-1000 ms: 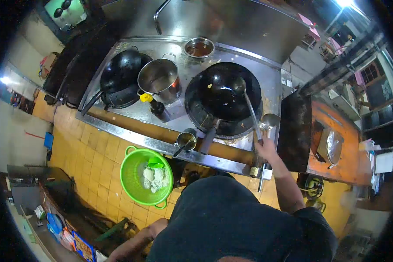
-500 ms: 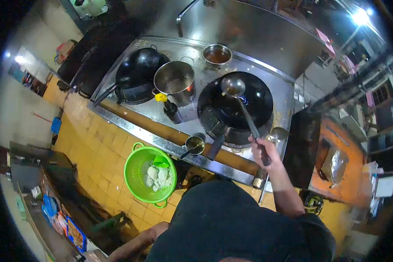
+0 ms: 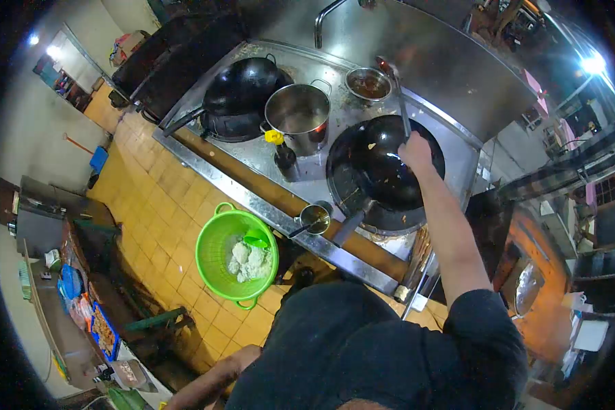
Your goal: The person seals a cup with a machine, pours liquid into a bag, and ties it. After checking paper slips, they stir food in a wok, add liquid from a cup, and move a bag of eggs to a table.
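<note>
My right hand (image 3: 415, 152) is closed round the long handle of a ladle (image 3: 402, 102) above the back of a black wok (image 3: 389, 164). The ladle's head is tilted up beside the rim of a steel bowl (image 3: 368, 84) of brownish liquid. Small bits stick to the wok's dark inside. At the lower left, my left hand (image 3: 248, 356) is partly hidden by the dark shirt, and its fingers cannot be made out.
A second black wok (image 3: 242, 89), a steel pot (image 3: 297, 113), a yellow-topped bottle (image 3: 285, 160) and a small metal cup (image 3: 315, 219) stand on the stove. Below, a green basket (image 3: 215, 260) with white food sits above the yellow floor. An orange worktop (image 3: 550, 301) lies at right.
My right hand has moved up and away with the ladle, whose head has gone from inside the wok to beside the steel bowl. The view has shifted slightly.
</note>
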{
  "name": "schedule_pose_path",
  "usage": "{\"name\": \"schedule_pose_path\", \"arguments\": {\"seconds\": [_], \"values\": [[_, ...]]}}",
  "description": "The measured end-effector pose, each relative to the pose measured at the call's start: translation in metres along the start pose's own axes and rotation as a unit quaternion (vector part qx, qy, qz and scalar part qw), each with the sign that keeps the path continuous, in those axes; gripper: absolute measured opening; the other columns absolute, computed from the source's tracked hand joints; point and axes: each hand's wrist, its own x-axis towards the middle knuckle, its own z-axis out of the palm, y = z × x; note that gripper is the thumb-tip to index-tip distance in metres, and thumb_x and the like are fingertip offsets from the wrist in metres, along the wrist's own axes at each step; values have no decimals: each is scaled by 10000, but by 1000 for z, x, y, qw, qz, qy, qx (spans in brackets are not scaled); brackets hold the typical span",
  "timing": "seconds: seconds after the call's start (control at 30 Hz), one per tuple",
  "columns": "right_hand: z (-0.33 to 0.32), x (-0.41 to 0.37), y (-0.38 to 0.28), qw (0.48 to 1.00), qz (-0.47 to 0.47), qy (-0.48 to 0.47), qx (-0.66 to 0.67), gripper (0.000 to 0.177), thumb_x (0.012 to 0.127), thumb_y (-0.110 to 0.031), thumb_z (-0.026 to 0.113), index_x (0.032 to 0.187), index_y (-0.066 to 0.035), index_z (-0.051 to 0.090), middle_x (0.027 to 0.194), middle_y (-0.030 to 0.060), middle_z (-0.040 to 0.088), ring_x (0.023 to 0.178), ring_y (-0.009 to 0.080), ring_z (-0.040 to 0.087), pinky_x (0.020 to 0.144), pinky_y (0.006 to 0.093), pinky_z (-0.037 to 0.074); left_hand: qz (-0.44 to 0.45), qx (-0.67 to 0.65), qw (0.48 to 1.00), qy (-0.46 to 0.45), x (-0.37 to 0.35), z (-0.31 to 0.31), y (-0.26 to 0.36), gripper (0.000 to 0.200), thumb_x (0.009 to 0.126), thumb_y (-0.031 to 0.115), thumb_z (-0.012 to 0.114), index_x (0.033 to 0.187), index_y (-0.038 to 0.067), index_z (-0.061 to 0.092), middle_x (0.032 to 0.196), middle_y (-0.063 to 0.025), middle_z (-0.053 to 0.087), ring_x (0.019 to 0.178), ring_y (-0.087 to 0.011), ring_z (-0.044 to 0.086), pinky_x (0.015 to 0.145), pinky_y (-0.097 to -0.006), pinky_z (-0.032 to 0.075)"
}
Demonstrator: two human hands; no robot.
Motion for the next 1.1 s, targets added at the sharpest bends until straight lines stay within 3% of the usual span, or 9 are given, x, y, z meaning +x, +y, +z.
{"name": "schedule_pose_path", "arguments": {"seconds": [0.07, 0.2, 0.47, 0.53, 0.67, 0.73, 0.8, 0.9, 1.1], "values": [[-5, -40, 20, 999, 8, 17, 42, 350, 791, -198, 644, 1010, 54, 539, 943, 267, 653, 943, 428, 628, 824, 467, 516, 40, -248, 959, 131, -5, 22, -25, 383, 717, 433, 615, 912, 107, 665, 881, -236, 658, 815, -453, 611, 696, -489, 497], [-14, -153, 67, 995, 21, 18, 95, 311, 817, -226, 641, 1029, -11, 567, 815, 212, 652, 821, 404, 640, 731, 470, 498, -203, -97, 974, -10, -7, -28, 7, 405, 725, 369, 676, 962, 41, 685, 927, -196, 695, 859, -310, 679, 747, -430, 519], [58, -279, 144, 997, 47, -28, 51, 275, 877, -268, 614, 990, -20, 572, 694, 155, 610, 613, 318, 619, 553, 428, 472, 72, 49, 992, -87, 7, -108, 17, 532, 648, 448, 696, 1069, 134, 617, 997, -186, 663, 917, -426, 608, 744, -490, 500], [27, -293, 98, 898, 210, -193, 334, 229, 917, -249, 571, 972, -28, 589, 670, 97, 585, 538, 209, 584, 449, 357, 436, 128, 43, 988, -69, 11, -110, 9, 545, 656, 449, 695, 1091, 132, 612, 1016, -179, 663, 925, -419, 612, 753, -485, 503], [23, -306, 77, 724, 260, -248, 589, 207, 924, -200, 558, 1025, -23, 591, 705, 23, 560, 518, 105, 527, 398, 268, 405, 139, 57, 983, -110, 22, -89, -24, 469, 715, 403, 670, 1060, 88, 626, 1016, -187, 665, 914, -393, 629, 768, -465, 505], [-11, -297, 62, 382, 343, -312, 799, 206, 941, -189, 527, 1058, -28, 576, 711, 8, 552, 494, 108, 493, 401, 258, 408, 114, 62, 986, -107, 30, -47, -98, 427, 760, 365, 649, 1046, 49, 633, 1011, -190, 670, 900, -375, 640, 772, -454, 504], [-37, -284, 40, 311, 359, -264, 839, 247, 953, -215, 505, 1111, -29, 547, 741, 6, 557, 494, 100, 469, 396, 240, 398, 111, 54, 987, -106, 40, -4, -175, 391, 805, 328, 628, 1031, 9, 639, 1005, -193, 674, 886, -358, 651, 776, -444, 502], [-31, -232, 45, 364, 303, -312, 824, 231, 952, -217, 501, 1111, -58, 553, 723, 4, 554, 491, 90, 479, 385, 221, 389, -59, 7, 995, -75, 14, -79, 17, 456, 698, 441, 649, 994, 93, 645, 926, -223, 660, 868, -429, 618, 731, -484, 493], [-19, -71, -4, 802, 143, -164, 556, 180, 857, -155, 593, 735, -34, 539, 578, 49, 526, 452, 178, 523, 436, 335, 415, 10, -53, 997, 54, 21, -10, -13, 424, 665, 422, 651, 930, 92, 662, 870, -226, 654, 823, -419, 617, 695, -487, 483]]}}
